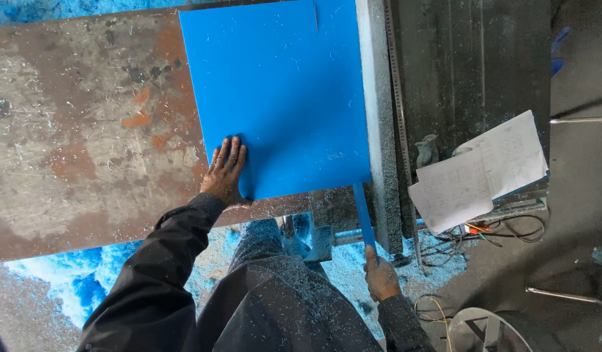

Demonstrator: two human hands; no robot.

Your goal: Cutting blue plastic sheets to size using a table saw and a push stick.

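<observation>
There is one camera, worn on the person's head. It looks almost straight down from above, close enough to show both arms. The table [86, 130] and blue sheet [275, 98] fill the top. The floor [574, 248] is on the right. No other view shares this scene.

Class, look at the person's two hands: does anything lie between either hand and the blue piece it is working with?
Nothing visible does. The left hand lies flat on the blue sheet at its near left corner, and the right hand grips the near end of the blue strip directly.
</observation>
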